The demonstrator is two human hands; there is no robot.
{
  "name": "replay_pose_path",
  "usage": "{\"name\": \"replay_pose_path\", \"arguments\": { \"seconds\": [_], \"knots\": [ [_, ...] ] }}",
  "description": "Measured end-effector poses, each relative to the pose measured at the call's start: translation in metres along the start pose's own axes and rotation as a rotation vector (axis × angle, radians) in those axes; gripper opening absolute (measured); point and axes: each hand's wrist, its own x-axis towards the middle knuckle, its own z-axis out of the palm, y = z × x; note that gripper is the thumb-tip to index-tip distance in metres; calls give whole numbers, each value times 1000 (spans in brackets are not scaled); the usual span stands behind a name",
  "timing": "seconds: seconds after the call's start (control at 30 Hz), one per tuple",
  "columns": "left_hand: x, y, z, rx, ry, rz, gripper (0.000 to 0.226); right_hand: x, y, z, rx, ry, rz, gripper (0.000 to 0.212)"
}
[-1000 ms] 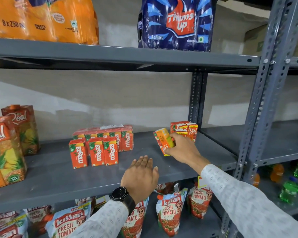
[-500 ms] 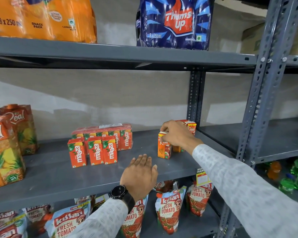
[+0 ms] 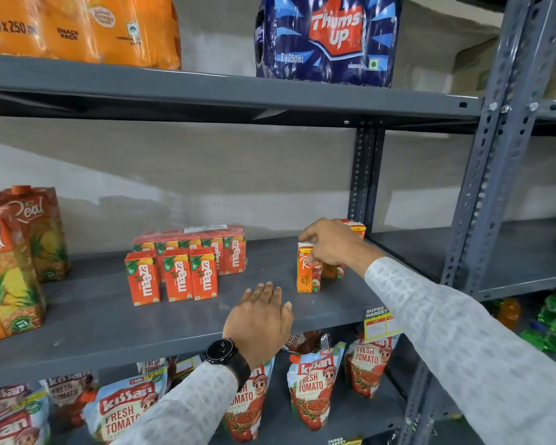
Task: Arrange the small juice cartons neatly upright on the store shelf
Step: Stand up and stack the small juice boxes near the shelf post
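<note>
A small orange apple juice carton point(image 3: 307, 274) stands upright on the grey middle shelf point(image 3: 109, 319). My right hand point(image 3: 331, 244) grips its top from above. Behind that hand, more small cartons point(image 3: 355, 227) are partly hidden. Further left, three small Maaza cartons point(image 3: 174, 277) stand upright in a row, with a shrink-wrapped Maaza pack point(image 3: 212, 248) behind them. My left hand point(image 3: 260, 319), wearing a black watch, rests flat on the shelf's front with fingers spread and holds nothing.
Two tall Real juice cartons point(image 3: 13, 261) stand at the shelf's left end. The shelf above carries an orange soda pack point(image 3: 77, 27) and a Thums Up pack point(image 3: 328, 36). Ketchup pouches point(image 3: 312, 387) fill the shelf below. A perforated steel upright point(image 3: 482, 187) rises at right.
My right hand brought the tilted carton down from mid-air and set it upright on the shelf beside the other small cartons. My left hand has stayed put.
</note>
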Motion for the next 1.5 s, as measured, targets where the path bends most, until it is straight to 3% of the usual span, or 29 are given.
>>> {"name": "replay_pose_path", "arguments": {
  "seconds": [0.13, 0.27, 0.4, 0.53, 0.77, 0.87, 1.1, 1.33, 1.43, 1.5],
  "knots": [
    [0, 0, 0, 4, -4, -1, 64, 1, -3, 0, -4, -51, -29, 71],
    [0, -1, 0, -2, -15, 2, 65, 0, 0, 7, -19, 18, -66, 56],
    [0, -1, 0, -9, -19, -1, 64, -5, 7, 12, 71, 19, -64, 64],
    [2, -2, 2, -23, -34, -6, 64, -16, 21, 11, 161, 99, -74, 56],
    [25, 21, 3, -29, -131, -19, 67, -24, 75, -64, 363, 232, 28, 55],
    [35, 38, 3, -31, -153, -28, 68, -18, 97, -84, 265, 247, 59, 53],
    [35, 41, 7, -21, -136, -45, 69, -8, 113, -35, 123, 140, 90, 56],
    [34, 44, 4, -46, -152, -66, 68, 17, 118, -10, 158, 66, 53, 62],
    [43, 48, -6, -146, -155, -132, 54, 19, 127, -10, 219, 48, 34, 64],
    [54, 52, -14, -276, -69, -161, 36, 16, 136, -5, 314, 29, 19, 71]
  ]
}}
